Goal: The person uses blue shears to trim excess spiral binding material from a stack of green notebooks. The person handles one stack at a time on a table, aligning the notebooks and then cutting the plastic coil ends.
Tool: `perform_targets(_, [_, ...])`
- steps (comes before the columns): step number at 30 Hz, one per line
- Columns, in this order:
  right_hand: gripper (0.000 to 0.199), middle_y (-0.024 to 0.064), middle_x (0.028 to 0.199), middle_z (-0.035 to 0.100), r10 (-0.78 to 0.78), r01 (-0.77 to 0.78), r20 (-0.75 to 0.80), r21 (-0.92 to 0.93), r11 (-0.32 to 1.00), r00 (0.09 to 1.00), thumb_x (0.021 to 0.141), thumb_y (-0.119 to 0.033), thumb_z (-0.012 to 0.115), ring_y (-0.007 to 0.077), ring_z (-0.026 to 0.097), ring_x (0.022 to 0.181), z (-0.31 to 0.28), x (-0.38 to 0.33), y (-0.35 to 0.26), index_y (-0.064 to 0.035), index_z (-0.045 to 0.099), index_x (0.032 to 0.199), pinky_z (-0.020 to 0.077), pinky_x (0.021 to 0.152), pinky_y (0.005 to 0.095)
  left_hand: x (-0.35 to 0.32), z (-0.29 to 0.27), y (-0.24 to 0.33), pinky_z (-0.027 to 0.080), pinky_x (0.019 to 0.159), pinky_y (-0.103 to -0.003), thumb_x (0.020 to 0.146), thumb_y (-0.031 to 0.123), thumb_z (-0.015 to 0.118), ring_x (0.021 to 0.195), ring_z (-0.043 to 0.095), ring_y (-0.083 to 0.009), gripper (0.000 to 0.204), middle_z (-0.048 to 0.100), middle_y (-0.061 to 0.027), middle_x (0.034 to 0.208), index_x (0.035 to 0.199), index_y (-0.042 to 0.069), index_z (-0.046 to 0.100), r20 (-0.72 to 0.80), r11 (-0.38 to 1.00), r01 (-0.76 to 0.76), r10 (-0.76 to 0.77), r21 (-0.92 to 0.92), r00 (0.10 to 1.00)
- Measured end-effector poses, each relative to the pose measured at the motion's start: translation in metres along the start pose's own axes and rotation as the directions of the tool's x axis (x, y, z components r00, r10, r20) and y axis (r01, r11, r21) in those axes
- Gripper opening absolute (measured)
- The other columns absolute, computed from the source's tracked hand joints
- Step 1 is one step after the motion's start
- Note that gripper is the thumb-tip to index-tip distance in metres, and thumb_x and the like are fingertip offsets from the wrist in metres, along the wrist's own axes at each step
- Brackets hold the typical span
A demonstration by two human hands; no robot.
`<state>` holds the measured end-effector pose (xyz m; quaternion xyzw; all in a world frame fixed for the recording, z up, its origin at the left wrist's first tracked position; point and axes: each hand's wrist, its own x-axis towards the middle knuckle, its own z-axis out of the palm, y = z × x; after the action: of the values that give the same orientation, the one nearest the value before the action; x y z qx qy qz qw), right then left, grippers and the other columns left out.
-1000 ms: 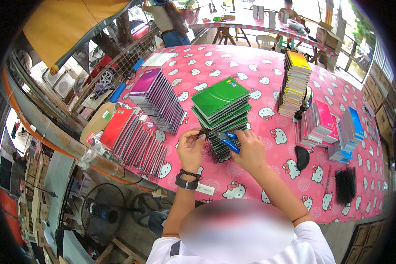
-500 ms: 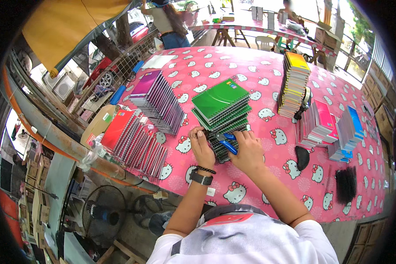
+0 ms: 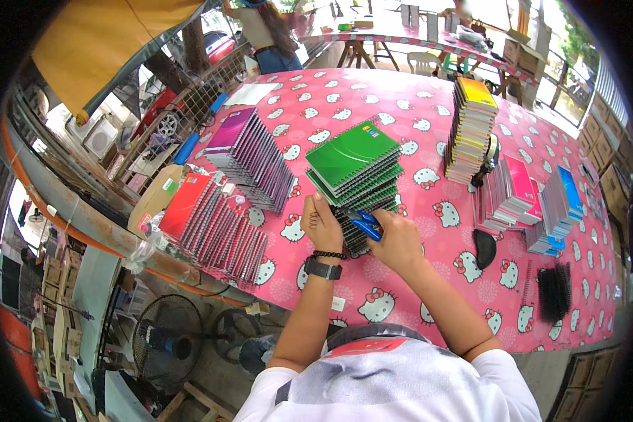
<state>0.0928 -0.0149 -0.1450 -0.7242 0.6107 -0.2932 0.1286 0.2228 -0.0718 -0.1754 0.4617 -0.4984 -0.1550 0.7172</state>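
I am leaning over a pink table [image 3: 429, 105] patterned with white cartoon cats. My left hand [image 3: 321, 224], its grip curled shut, is pinching the near edge of a fanned stack of green spiral notebooks [image 3: 355, 165] lying at the table's middle, glossy covers on top, black wire coils showing below. My right hand [image 3: 399, 243] is gripping blue-handled pliers [image 3: 362, 223] tightly, pressing them against the stack's coils.
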Motion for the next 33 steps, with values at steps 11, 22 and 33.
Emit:
perform_targets(11, [0.046,0.0127,0.086,0.056,-0.142,0.112,-0.169,-0.177,0.978,0.975,0.059,-0.014,0.070,0.0302,0.055,0.084,0.006,-0.006,-0.004,-0.0036,0.054,0.100,0.0436,0.075,0.0411,0.007,0.002,-0.004,0.030,0.051,-0.026,0.095,0.026,0.040,0.057,0.034,-0.0076,0.037,0.044,-0.0005,0.059,0.070,-0.001,0.046,0.006,0.988,0.114,-0.114,-0.100,0.994])
perform_targets(22, [0.036,0.0104,0.084,0.055,-0.067,0.060,-0.099,-0.073,0.996,0.993,0.060,-0.016,0.070,0.0275,0.054,0.084,0.009,-0.013,0.004,-0.0062,0.053,0.090,0.0417,0.072,0.0388,0.007,-0.001,-0.007,0.028,0.049,-0.026,0.095,0.025,0.040,0.054,0.032,-0.0071,0.037,0.041,-0.0003,0.056,0.068,-0.001,0.045,0.022,0.997,0.065,-0.064,-0.036,0.998])
perform_targets(33, [0.043,0.0086,0.088,0.053,-0.113,0.086,-0.141,-0.187,0.979,0.984,0.059,-0.022,0.072,0.0249,0.052,0.088,0.012,-0.014,-0.007,-0.0059,0.052,0.094,0.0387,0.075,0.0384,0.008,-0.002,-0.003,0.033,0.052,-0.025,0.095,0.026,0.040,0.056,0.039,-0.0065,0.037,0.052,-0.0015,0.060,0.074,-0.002,0.054,0.017,0.980,0.152,-0.151,-0.129,0.988])
